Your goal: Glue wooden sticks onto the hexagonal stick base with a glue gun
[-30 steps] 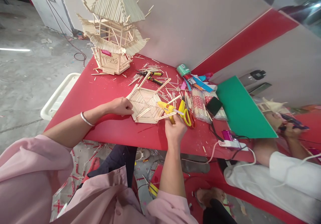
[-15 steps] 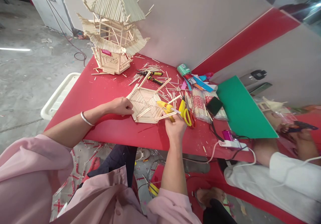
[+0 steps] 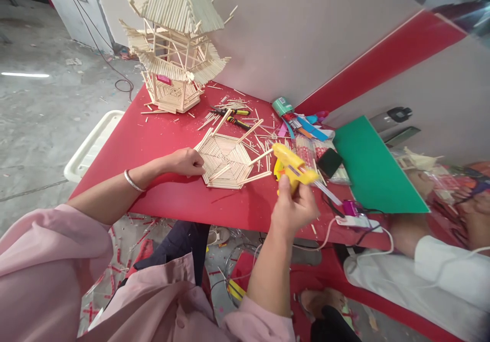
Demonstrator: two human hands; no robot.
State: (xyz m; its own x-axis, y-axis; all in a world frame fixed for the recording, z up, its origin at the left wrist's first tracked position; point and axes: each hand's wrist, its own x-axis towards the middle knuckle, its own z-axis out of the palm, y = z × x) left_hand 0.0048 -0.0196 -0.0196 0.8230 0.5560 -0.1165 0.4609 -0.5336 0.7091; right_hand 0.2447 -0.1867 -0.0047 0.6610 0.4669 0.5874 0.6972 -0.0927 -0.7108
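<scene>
My right hand (image 3: pixel 293 206) is wrapped around the handle of a yellow hot glue gun (image 3: pixel 293 163), raised above the table's front right part. A clear glue stick (image 3: pixel 328 191) juts from the gun's back end. To its left lies a flat polygonal base of wooden sticks (image 3: pixel 224 161), laid in rings like a web, with several stick posts (image 3: pixel 255 131) rising from its rim. My left hand (image 3: pixel 187 162) is closed at the base's left edge; whatever its fingers hold is hidden.
A stick pagoda (image 3: pixel 174 51) stands at the back left of the red table (image 3: pixel 153 143). Pliers (image 3: pixel 237 120), loose sticks, stick packs (image 3: pixel 305 150) and a green board (image 3: pixel 377 163) lie behind and right. A power strip (image 3: pixel 358 222) sits near the front edge, beside another person's sleeve (image 3: pixel 440 263).
My right hand has lifted the glue gun away from the base's right side, to the right and toward me. My left hand has stayed at the left edge.
</scene>
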